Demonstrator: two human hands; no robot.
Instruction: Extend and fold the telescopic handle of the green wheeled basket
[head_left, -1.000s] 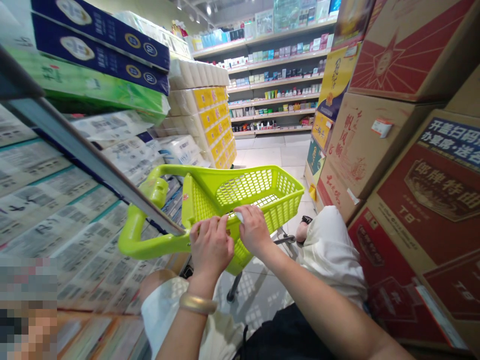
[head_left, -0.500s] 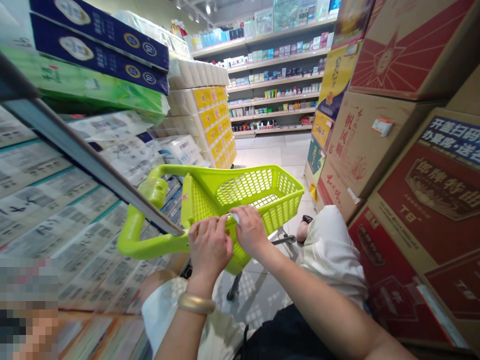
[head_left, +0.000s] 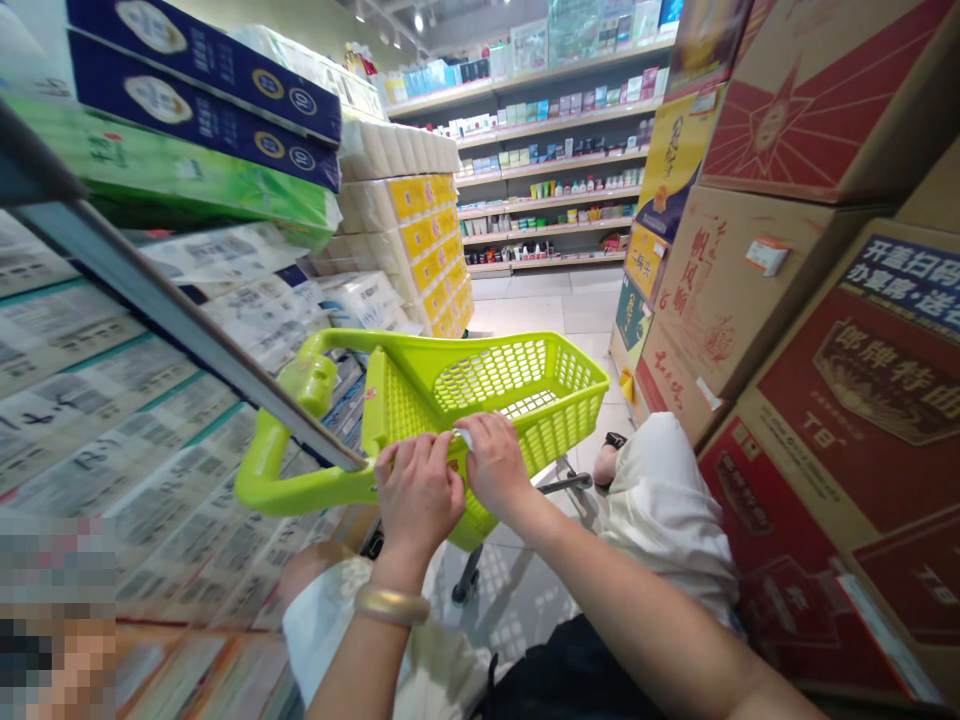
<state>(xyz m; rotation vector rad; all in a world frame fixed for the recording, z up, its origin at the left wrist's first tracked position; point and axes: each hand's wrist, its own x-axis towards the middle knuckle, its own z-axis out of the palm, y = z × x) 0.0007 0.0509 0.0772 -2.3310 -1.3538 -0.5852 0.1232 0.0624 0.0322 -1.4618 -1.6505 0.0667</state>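
A lime-green plastic shopping cart [head_left: 574,425] stands in front of me, its mesh basket pointing ahead and its looped handle at the left. My left hand [head_left: 420,490], with a gold bangle on the wrist, has its fingers curled over the cart's near side rim. Close beside it, my right hand [head_left: 495,465] is closed at the same rim. A small white thing [head_left: 466,438] pokes out at its fingertips; what it is, I cannot make out. The fingers hide part of the rim. No goods show in the visible part of the basket.
Stacked tissue packs [head_left: 172,420] line the left side, with yellow-and-white paper rolls [head_left: 427,240] farther ahead. Cardboard cartons [head_left: 739,280] rise close on the right. Shelves of small goods [head_left: 555,150] stand at the back. A grey pole [head_left: 180,310] slants across the left.
My right hand has shifted very slightly left along the rim. The cart and my left hand look almost unchanged.
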